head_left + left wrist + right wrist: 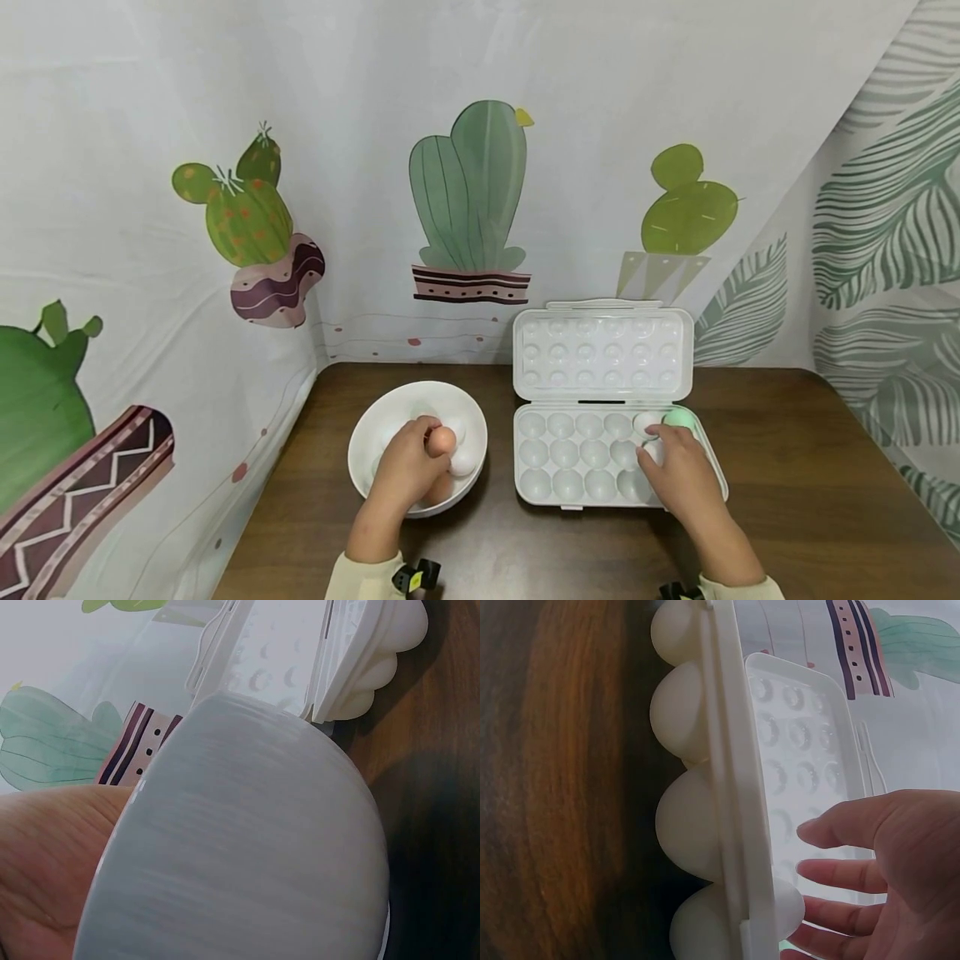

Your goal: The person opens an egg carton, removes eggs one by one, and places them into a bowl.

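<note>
My left hand (408, 467) pinches a brown egg (442, 442) inside the white bowl (365, 450), where white eggs (465, 461) and another brown one remain, while the fingers of my right hand (681, 471) stand apart beside a white egg in the carton (567, 482). I'd judge the filling early: a green egg (679, 418) sits in the far right corner, yet most cups I see hold none. The lid (603, 358) stands tipped back, out of the way, though my right hand hides some cups.
</note>
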Motion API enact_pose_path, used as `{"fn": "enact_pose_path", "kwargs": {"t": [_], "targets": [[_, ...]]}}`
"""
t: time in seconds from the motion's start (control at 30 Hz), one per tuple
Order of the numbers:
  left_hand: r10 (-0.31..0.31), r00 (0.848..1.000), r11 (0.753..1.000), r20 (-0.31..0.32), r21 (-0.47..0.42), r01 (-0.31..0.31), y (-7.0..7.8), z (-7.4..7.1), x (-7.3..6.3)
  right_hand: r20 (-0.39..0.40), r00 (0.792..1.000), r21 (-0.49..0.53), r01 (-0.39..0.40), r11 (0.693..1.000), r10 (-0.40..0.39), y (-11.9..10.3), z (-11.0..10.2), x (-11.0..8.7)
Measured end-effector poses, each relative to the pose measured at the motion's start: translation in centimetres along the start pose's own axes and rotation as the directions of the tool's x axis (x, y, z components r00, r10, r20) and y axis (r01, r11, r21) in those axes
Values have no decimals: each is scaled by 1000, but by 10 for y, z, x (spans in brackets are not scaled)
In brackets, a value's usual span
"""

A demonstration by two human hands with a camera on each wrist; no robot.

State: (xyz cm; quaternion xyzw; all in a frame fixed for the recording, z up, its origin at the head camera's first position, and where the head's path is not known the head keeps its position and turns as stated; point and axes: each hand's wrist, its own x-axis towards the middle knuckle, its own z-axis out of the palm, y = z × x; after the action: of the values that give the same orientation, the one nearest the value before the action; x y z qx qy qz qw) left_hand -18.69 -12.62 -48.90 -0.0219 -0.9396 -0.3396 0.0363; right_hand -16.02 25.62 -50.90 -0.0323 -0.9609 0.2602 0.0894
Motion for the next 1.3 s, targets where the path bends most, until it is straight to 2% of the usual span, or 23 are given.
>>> {"fn": "enact_pose_path", "kwargs": {"t": [0.23, 0.43, 0.6, 1.03, 1.3], "targets": [[24, 1000, 1000, 13, 9, -24, -2, -3, 0, 11, 1000, -1, 6, 1000, -6, 1, -1, -1], [1, 1000, 1000, 25, -4, -1, -3, -3, 0, 45, 999, -9, -12, 1000, 12, 3, 0, 0], [9, 1000, 1000, 20, 7, -9, -5, -3, 1, 76, 997, -19, -30, 999, 31, 3, 1, 0], [27, 1000, 999, -8, 46, -27, -6, -4, 1, 55, 998, -19, -10, 1000, 11, 5, 1, -1], [6, 1000, 998, -8, 56, -5, -6, -3, 0, 86, 996, -17, -26, 1000, 27, 6, 0, -1]]}}
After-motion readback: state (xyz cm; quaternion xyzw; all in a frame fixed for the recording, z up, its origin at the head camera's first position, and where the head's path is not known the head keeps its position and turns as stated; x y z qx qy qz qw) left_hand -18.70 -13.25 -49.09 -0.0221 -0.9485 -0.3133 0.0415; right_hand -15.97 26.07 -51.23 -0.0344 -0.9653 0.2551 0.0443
